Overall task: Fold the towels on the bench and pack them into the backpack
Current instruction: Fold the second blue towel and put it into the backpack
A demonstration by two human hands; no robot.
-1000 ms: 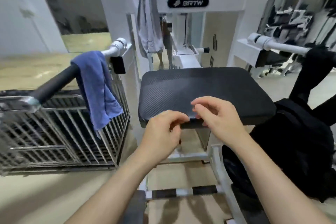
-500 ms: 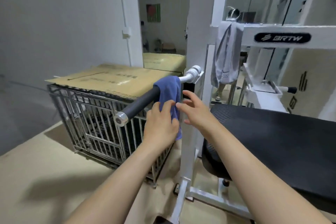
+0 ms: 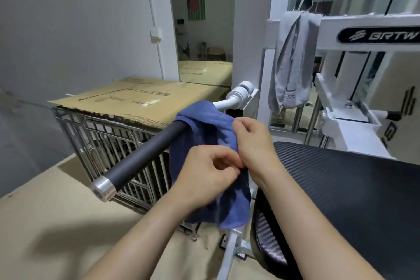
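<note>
The blue towel (image 3: 204, 134) is hanging draped over the machine's black handle bar (image 3: 145, 154), beside the padded surface (image 3: 352, 188); the left hand (image 3: 204, 177) and right hand (image 3: 254, 143) are both pinching its cloth. This looks like the collecting step: next it likely needs lifting clear and laying flat; a grey towel (image 3: 291, 63) is hanging on the frame

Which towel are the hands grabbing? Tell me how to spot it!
Find the white gym machine. A black padded handle bar sticks out from it, and the blue towel hangs over that bar. The other towel is grey and hangs higher up on the frame.
</note>
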